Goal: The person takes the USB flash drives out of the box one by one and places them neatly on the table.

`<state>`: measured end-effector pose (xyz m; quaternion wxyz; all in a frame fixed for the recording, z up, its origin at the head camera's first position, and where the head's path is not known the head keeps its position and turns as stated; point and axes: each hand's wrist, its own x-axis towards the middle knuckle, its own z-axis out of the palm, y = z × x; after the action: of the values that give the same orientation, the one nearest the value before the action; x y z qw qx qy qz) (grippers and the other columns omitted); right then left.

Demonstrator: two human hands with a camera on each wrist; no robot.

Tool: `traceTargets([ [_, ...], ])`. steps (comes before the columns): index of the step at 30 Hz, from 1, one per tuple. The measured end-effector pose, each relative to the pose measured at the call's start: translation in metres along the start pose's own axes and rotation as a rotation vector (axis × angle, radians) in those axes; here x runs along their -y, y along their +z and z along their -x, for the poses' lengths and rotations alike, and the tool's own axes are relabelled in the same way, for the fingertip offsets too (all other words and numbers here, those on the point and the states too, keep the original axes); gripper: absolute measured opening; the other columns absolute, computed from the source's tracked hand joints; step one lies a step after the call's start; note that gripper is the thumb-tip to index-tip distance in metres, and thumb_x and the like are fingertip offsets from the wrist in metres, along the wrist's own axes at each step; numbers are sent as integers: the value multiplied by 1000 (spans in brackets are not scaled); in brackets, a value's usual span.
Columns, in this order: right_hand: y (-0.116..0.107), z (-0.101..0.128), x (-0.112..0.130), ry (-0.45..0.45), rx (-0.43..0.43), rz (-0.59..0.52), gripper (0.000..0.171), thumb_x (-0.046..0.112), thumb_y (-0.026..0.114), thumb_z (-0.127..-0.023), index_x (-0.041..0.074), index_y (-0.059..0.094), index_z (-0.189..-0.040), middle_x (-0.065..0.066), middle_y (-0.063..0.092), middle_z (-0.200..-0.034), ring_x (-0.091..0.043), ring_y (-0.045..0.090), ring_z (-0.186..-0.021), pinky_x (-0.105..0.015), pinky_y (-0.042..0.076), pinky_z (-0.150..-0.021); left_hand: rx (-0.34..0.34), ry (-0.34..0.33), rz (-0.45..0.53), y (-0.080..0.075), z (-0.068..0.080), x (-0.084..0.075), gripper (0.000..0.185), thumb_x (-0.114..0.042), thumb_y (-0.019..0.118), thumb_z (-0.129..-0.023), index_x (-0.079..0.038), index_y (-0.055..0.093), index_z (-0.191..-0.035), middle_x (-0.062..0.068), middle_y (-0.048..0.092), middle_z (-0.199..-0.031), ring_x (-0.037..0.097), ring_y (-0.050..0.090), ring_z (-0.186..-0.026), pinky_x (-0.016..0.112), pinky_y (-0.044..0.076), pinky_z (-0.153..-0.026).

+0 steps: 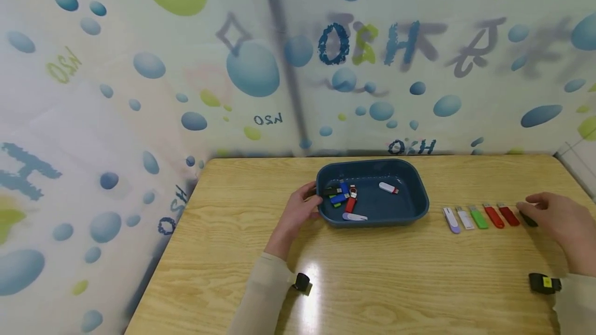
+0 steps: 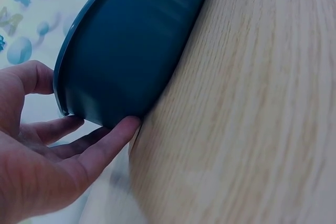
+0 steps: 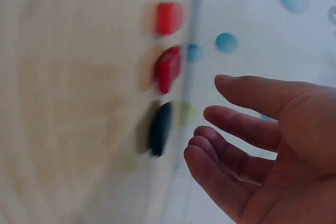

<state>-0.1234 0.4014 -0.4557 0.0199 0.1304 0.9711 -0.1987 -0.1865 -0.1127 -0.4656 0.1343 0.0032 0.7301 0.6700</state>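
My left hand rests at the left end of a dark blue plastic bin. In the left wrist view, fairly straight fingers touch the bin's outer wall and the thumb lies at its rim. My right hand hovers over a black USB stick, partly covering it in the head view. The right wrist view shows the fingers loosely bent and apart from that black USB stick. To its left lie a dark red USB stick and a bright red USB stick.
The row continues left with a green USB stick, a white one and a white-and-lilac one. Inside the bin are several more, including a white-and-red stick. A patterned curtain stands behind the wooden table.
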Motion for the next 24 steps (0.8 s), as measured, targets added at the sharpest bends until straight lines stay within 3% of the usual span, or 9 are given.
traceTargets([
  [6, -14, 11, 29, -59, -35, 8, 52, 28, 57, -107, -23, 51, -119, -41, 59, -102, -49, 60, -82, -54, 50, -64, 7, -10, -6, 1, 1, 0, 58, -8, 58, -98, -1, 45, -154, 23, 48, -151, 36, 59, -122, 42, 61, -86],
  [14, -19, 23, 82, -223, -54, -37, 54, 33, 57, -107, -17, 56, -126, -37, 65, -107, -49, 62, -91, -60, 49, -71, 20, -19, -8, -1, 2, -2, 57, -8, 56, -99, -1, 45, -154, 22, 48, -151, 35, 61, -117, 44, 61, -88],
  [24, 2, 38, 162, -446, 32, -104, 40, 26, 68, -102, -8, 67, -123, -23, 69, -107, -40, 67, -95, -58, 56, -78, 42, -12, -24, -1, 2, -1, 54, -12, 51, -104, -2, 43, -156, 23, 43, -157, 38, 58, -124, 49, 58, -93],
])
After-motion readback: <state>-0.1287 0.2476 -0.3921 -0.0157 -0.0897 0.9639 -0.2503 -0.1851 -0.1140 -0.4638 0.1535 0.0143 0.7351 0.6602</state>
